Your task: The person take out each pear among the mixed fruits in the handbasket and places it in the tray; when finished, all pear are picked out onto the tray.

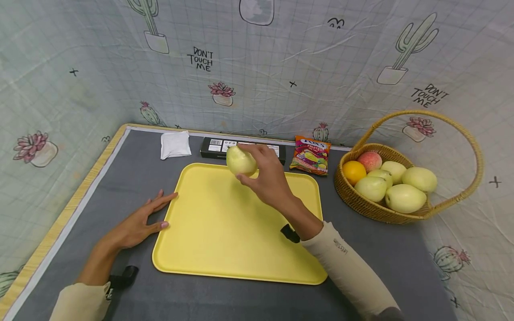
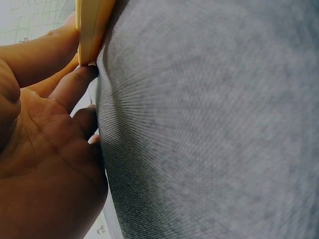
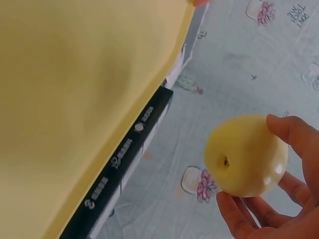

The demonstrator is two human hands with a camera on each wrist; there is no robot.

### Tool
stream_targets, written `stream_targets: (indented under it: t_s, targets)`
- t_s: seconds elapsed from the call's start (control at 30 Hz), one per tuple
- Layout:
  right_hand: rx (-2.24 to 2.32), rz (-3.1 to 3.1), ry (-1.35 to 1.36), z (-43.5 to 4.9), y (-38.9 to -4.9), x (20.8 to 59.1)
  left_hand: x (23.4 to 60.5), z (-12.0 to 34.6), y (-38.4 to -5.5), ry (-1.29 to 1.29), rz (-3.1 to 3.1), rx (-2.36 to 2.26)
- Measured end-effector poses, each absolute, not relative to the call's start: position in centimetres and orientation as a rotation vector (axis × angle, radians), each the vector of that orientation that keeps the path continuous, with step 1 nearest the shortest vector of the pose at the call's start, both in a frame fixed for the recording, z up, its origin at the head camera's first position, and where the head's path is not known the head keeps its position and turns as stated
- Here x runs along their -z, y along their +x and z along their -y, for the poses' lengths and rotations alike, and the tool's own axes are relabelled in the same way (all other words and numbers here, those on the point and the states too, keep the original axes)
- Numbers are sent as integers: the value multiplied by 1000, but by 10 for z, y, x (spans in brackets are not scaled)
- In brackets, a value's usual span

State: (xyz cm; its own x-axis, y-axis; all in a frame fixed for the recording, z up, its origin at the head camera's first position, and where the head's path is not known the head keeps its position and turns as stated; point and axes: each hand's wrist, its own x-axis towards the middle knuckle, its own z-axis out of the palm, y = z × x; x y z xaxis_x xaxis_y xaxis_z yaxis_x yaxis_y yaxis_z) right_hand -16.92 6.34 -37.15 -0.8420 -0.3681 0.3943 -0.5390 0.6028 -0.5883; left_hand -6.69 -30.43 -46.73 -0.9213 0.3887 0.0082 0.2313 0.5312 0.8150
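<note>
My right hand (image 1: 270, 177) holds a round, pale yellow-green fruit (image 1: 240, 161) above the far edge of the yellow tray (image 1: 217, 232). In the right wrist view the fruit (image 3: 244, 155) shows a small dark dimple, with my thumb on one side and fingertips on the other. My left hand (image 1: 134, 225) lies at the tray's left rim, thumb and index finger spread apart and touching it. Seen from the left wrist, this hand (image 2: 55, 124) has its fingertips right at the tray's edge (image 2: 92, 32), close over the grey cloth.
A wicker basket (image 1: 353, 203) on the right carries several pale fruits, an orange (image 1: 354, 172) and a peach (image 1: 370, 161). Behind the tray are a white packet (image 1: 175, 145), a black box (image 1: 210, 154) and a colourful snack bag (image 1: 310, 155). Printed fabric (image 1: 261, 58) hangs behind.
</note>
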Motion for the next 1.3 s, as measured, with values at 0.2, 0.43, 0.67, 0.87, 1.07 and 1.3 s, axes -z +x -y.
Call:
stream_targets:
  t_s: [0.2, 0.43, 0.67, 0.87, 1.07, 1.3]
  targets:
    - [-1069, 2646, 822, -45, -176, 379, 468, 305, -67, 503, -2578, -1342]
    - [-1034, 2715, 905, -23, -188, 393, 468, 305, -67, 499, -2581, -1338]
    - [-992, 2815, 965, 2, -198, 404, 467, 305, -67, 516, -2599, -1322]
    - [-923, 2886, 1026, 22, -206, 413, 468, 306, -67, 502, -2586, -1322]
    - [-868, 2933, 1054, 37, -210, 418, 469, 306, -67, 486, -2575, -1330]
    - [-841, 2963, 1051, 48, -216, 420, 469, 306, -67, 487, -2583, -1326]
